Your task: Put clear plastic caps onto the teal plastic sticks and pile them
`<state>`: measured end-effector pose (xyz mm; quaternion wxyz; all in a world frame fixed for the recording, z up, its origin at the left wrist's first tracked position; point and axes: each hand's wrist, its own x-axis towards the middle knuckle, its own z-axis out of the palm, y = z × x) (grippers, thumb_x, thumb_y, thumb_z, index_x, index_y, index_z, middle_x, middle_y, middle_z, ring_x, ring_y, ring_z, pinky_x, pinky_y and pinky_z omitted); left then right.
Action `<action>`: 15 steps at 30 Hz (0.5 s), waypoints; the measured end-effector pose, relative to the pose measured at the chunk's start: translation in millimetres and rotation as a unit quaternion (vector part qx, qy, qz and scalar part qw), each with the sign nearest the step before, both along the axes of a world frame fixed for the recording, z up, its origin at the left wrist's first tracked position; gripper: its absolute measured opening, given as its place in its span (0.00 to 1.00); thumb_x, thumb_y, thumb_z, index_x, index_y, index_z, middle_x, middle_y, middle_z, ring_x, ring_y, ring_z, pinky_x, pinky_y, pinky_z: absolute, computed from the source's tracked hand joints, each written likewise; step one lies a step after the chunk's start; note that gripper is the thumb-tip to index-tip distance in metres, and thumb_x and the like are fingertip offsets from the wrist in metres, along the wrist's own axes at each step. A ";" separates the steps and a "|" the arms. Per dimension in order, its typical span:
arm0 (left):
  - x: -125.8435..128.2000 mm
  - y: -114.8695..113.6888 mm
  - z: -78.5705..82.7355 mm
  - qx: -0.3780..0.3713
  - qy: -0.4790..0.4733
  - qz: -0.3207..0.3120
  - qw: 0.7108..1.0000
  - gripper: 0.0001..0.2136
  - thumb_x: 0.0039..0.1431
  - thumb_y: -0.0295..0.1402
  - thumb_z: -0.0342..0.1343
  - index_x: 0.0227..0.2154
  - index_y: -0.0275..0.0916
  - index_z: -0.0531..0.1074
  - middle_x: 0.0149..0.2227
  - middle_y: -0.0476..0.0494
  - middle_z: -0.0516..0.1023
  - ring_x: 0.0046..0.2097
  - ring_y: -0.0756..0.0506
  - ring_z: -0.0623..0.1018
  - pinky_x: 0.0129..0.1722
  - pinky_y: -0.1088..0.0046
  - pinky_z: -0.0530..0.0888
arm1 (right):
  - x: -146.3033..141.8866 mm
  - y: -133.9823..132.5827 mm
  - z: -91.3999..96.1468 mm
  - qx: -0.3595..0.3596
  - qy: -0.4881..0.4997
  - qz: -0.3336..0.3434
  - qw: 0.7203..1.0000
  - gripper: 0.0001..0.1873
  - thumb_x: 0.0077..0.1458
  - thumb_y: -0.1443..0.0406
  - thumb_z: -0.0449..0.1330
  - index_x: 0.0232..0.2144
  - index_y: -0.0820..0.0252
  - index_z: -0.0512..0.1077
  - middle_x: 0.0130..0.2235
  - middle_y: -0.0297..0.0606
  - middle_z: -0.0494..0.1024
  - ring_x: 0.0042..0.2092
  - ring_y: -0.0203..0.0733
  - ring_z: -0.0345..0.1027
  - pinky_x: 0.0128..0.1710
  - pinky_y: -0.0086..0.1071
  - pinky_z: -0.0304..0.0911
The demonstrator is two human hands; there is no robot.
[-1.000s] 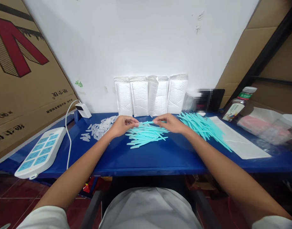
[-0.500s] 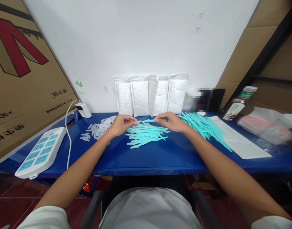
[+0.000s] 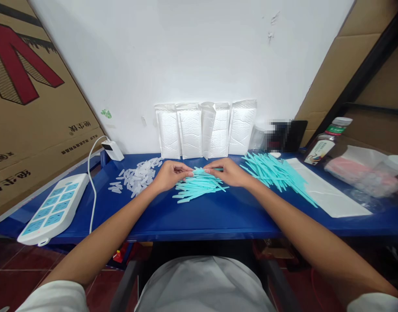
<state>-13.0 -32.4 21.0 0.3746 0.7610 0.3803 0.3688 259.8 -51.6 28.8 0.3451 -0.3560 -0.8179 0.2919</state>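
Over the middle pile of turquoise eyebrow razors point(image 3: 199, 190), my two hands meet fingertip to fingertip. My left hand point(image 3: 173, 175) is closed in a pinch at the left end of a razor; the small clear cap in it is mostly hidden by the fingers. My right hand point(image 3: 226, 170) pinches that slim turquoise razor, which lies sideways between the hands. To the left of my left hand spreads a heap of clear plastic caps point(image 3: 138, 177). Right of my right hand lies a larger heap of turquoise razors point(image 3: 276, 171), partly on a white sheet point(image 3: 331, 197).
Several white padded mailers point(image 3: 190, 132) lean on the wall behind. A power strip point(image 3: 56, 208), a cable and a white charger point(image 3: 112, 150) occupy the left side. At right stand a bottle point(image 3: 327, 141) and plastic bags point(image 3: 364, 171). The blue table's front edge point(image 3: 199, 234) is near me.
My hands have come together: the right moved left and slightly down with the razor, the left moved slightly right. The gap between their fingertips has narrowed.
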 end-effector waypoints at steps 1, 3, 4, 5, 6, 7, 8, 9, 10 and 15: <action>1.1 -0.8 -0.1 -0.001 -0.004 0.002 1.000 0.20 0.53 0.49 0.72 0.38 0.36 0.86 0.33 0.39 0.86 0.31 0.44 0.82 0.31 0.69 0.81 | -0.2 0.3 -0.7 -0.003 0.002 0.000 1.000 0.24 0.65 0.46 0.60 0.44 0.57 0.86 0.45 0.40 0.86 0.46 0.51 0.77 0.44 0.39 0.69; 2.1 -0.9 0.6 0.000 -0.006 0.006 1.000 0.20 0.53 0.48 0.72 0.39 0.35 0.86 0.32 0.40 0.86 0.29 0.44 0.81 0.31 0.69 0.80 | 0.0 1.5 -1.2 -0.008 0.004 -0.003 1.000 0.25 0.64 0.46 0.61 0.44 0.58 0.86 0.42 0.39 0.86 0.44 0.49 0.77 0.43 0.38 0.69; 2.0 -0.5 1.4 0.009 0.000 0.010 1.000 0.20 0.54 0.48 0.72 0.40 0.35 0.85 0.32 0.40 0.86 0.30 0.44 0.81 0.31 0.69 0.80 | 0.1 2.3 -1.1 -0.009 0.006 -0.004 1.000 0.25 0.64 0.46 0.61 0.44 0.58 0.85 0.41 0.39 0.86 0.44 0.49 0.77 0.43 0.38 0.69; 1.6 0.2 2.5 0.028 0.013 0.015 0.999 0.19 0.56 0.48 0.71 0.40 0.35 0.85 0.33 0.40 0.86 0.31 0.44 0.81 0.32 0.68 0.79 | 0.0 3.1 -1.1 -0.006 0.007 -0.004 1.000 0.26 0.65 0.46 0.60 0.45 0.59 0.85 0.41 0.40 0.86 0.44 0.49 0.77 0.44 0.38 0.69; 0.9 1.0 3.9 0.058 0.030 0.023 0.998 0.18 0.58 0.47 0.69 0.40 0.36 0.85 0.34 0.40 0.86 0.33 0.43 0.82 0.34 0.68 0.79 | 0.0 4.0 -1.2 0.000 0.006 -0.003 1.000 0.26 0.65 0.46 0.60 0.47 0.59 0.85 0.42 0.41 0.85 0.44 0.48 0.76 0.45 0.38 0.69; -0.5 1.9 5.6 0.097 0.048 0.033 0.994 0.17 0.61 0.47 0.67 0.40 0.37 0.85 0.36 0.40 0.86 0.35 0.43 0.82 0.38 0.67 0.79 | 0.0 4.9 -1.3 0.009 0.000 -0.003 1.000 0.25 0.66 0.47 0.59 0.50 0.58 0.84 0.43 0.42 0.85 0.45 0.48 0.76 0.46 0.39 0.69; -2.7 3.1 7.7 0.143 0.063 0.045 0.987 0.16 0.63 0.47 0.65 0.41 0.38 0.85 0.39 0.40 0.86 0.39 0.42 0.82 0.42 0.66 0.79 | 0.3 5.9 -1.6 0.022 -0.010 -0.003 1.000 0.25 0.67 0.48 0.59 0.52 0.57 0.83 0.45 0.43 0.85 0.46 0.48 0.76 0.47 0.39 0.68; -5.8 4.4 10.2 0.191 0.074 0.060 0.977 0.16 0.66 0.46 0.62 0.42 0.39 0.84 0.42 0.40 0.86 0.42 0.42 0.82 0.46 0.66 0.78 | 1.2 7.1 -1.8 0.039 -0.023 -0.007 0.999 0.25 0.68 0.49 0.58 0.55 0.56 0.81 0.47 0.44 0.84 0.47 0.48 0.75 0.48 0.40 0.68; -10.2 6.1 13.0 0.234 0.082 0.078 0.966 0.16 0.68 0.46 0.59 0.44 0.39 0.84 0.45 0.40 0.85 0.45 0.42 0.82 0.50 0.65 0.77 | 2.9 8.5 -1.8 0.060 -0.036 -0.015 0.997 0.24 0.68 0.49 0.58 0.57 0.55 0.80 0.48 0.45 0.83 0.48 0.48 0.75 0.49 0.40 0.68; -50.4 21.2 28.7 0.311 0.224 0.194 0.903 0.17 0.73 0.43 0.50 0.46 0.39 0.81 0.45 0.38 0.83 0.48 0.39 0.79 0.55 0.62 0.73 | 25.8 19.0 2.8 0.166 -0.116 -0.162 0.966 0.21 0.72 0.55 0.54 0.50 0.59 0.82 0.49 0.48 0.83 0.52 0.50 0.73 0.55 0.41 0.65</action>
